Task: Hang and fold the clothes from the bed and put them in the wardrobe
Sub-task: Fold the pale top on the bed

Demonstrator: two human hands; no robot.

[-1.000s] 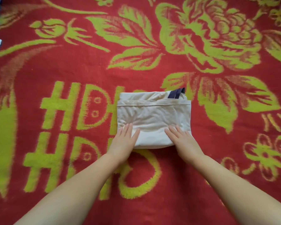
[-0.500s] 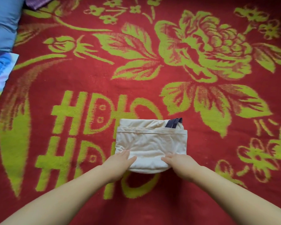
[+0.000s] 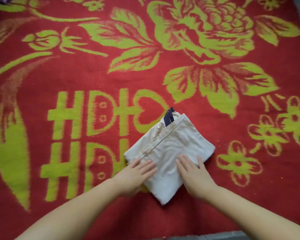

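A folded cream garment [image 3: 170, 149] is lying turned cornerwise on the red blanket [image 3: 76, 75], below frame centre, with a dark strap [image 3: 168, 117] showing at its 12 o'clock corner. It is being pressed flat by the left hand [image 3: 134, 174] at its 8 o'clock edge and the right hand [image 3: 195, 175] at 5 o'clock, fingers being kept straight and spread, nothing being gripped. Green flowers and letters are being shown across the blanket around it.

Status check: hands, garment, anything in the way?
Left hand and right hand flat, fingers straight, pressing the folded cream garment. Garment lies skewed on the red blanket, dark strap at its far corner. Nothing obstructing.
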